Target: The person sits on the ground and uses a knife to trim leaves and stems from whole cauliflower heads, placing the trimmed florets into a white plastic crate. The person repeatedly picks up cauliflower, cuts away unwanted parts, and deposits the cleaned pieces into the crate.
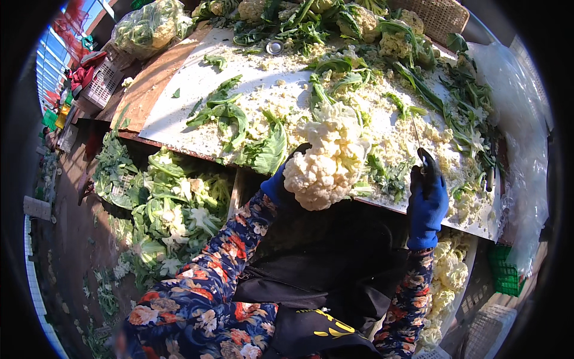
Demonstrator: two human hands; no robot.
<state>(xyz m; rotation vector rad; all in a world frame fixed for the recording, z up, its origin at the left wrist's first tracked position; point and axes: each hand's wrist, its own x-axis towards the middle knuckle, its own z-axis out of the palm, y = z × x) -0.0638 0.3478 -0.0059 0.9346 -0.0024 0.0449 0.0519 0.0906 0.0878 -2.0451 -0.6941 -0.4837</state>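
My left hand [279, 180], in a blue glove, holds a trimmed cauliflower head [325, 159] from its left side, over the front edge of the table. The head hides most of the fingers. My right hand [426, 197], gloved in blue and black, grips a knife whose thin blade [416, 129] points up and away from me. Blade and cauliflower are apart. Under both hands the white tabletop [179, 110] is strewn with cauliflower crumbs and cut leaves [271, 148].
Untrimmed cauliflowers [358, 22] are heaped at the table's far side. Trimmings [170, 211] fill the space below left; cauliflower heads [446, 273] lie below right. Plastic bags [511, 103] drape the right edge. A bagged bundle [150, 28] stands far left, and a metal bowl [274, 47] sits behind.
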